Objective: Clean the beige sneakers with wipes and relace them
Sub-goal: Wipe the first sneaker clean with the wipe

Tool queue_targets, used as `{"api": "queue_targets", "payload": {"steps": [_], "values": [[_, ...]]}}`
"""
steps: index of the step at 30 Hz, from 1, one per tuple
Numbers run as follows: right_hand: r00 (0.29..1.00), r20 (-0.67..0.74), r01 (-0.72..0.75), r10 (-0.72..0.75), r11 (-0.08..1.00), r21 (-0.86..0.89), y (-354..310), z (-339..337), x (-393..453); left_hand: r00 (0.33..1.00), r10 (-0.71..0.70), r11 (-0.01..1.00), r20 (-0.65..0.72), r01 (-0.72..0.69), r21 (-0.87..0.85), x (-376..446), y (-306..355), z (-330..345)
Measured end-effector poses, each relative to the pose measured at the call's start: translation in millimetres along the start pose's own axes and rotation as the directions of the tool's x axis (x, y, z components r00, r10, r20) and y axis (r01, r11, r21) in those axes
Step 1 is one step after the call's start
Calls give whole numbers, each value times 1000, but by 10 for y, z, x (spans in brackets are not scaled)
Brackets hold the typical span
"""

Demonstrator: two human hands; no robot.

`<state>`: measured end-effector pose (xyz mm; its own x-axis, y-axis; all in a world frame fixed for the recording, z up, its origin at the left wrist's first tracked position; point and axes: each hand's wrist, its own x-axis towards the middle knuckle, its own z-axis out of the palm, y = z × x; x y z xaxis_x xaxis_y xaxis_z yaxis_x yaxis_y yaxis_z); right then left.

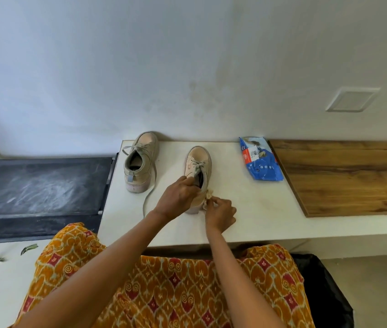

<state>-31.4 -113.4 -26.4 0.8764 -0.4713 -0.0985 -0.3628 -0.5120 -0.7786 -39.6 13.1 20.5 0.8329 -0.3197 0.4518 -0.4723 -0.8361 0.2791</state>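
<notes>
Two beige sneakers stand on a white table. The left sneaker is at the back, with a loose lace trailing toward the front edge. The right sneaker is nearer the middle, toe pointing to the wall. My left hand grips this sneaker at its collar. My right hand presses a crumpled, soiled wipe against the sneaker's heel side. A blue pack of wipes lies to the right of the shoes.
A wooden board covers the table's right part. A black surface adjoins the table on the left. A dark bin sits at the lower right. The wall rises right behind the table. Scraps lie on the floor at the left.
</notes>
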Motion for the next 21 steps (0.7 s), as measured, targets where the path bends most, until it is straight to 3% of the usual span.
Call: {"api": "queue_targets", "payload": {"steps": [5,11,17,21], "values": [[996,88,-24,31,996,-81,-126,36,503,994,64,998,84,-62,-26,36,-107,-118],[999,-7,33,-33,999,-14,-86,114,238,997,48,999,63,-47,-11,1,-105,-76],[984,-46,173,-174,985,-28,117,40,-52,996,-90,995,28,91,-37,-29,-34,12],[987,-21,159,-161,985,-67,35,42,110,996,1,1000,88,0,-12,-13,-81,-56]]}}
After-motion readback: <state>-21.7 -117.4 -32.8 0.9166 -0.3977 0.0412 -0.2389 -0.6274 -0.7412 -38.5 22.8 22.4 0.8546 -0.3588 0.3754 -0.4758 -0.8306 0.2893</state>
